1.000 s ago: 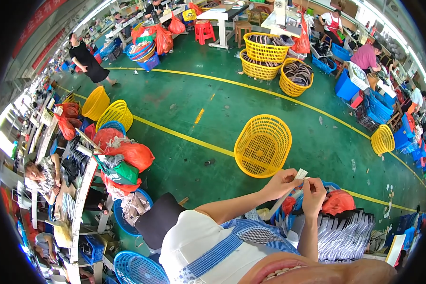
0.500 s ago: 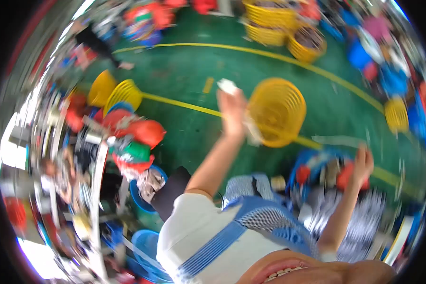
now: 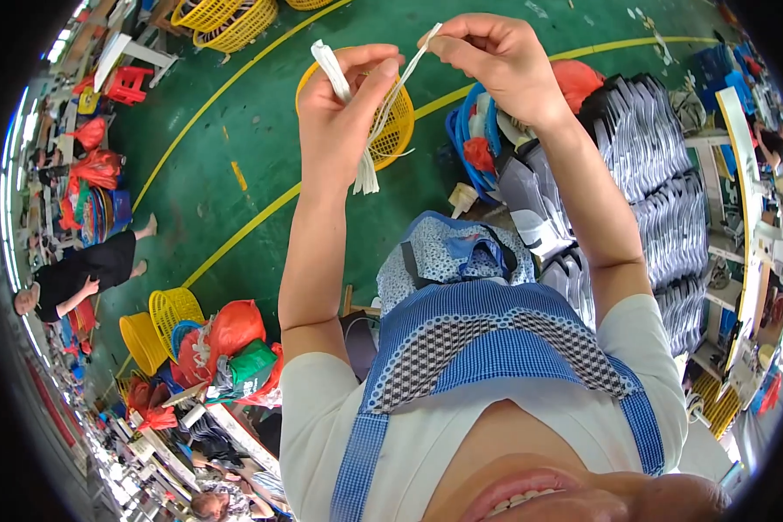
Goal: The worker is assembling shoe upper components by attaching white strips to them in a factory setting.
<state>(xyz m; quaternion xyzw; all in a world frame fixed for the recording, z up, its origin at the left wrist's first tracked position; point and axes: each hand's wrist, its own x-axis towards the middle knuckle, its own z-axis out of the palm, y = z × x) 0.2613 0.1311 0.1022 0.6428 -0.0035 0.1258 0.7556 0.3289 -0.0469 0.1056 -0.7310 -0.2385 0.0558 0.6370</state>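
My left hand is closed around a bundle of white cords, whose thick end sticks up past the thumb and whose loose ends hang below the palm. Close by on the right, my right hand pinches the tip of a thin white cord between thumb and fingers. That cord slants down to the left hand and dangles beneath it. Both hands are raised in front of a yellow plastic basket on the floor, partly covering it. Inside the basket little can be made out.
Stacks of grey padded pieces stand at the right, beside a blue basket with red bags. Yellow baskets and red bags sit at the lower left. Another person in black is at the far left on the green floor.
My hands were wide apart and blurred, a white strand beside the right one. Now they are close together, the right pinching a cord near the left's bundle. The view has turned.
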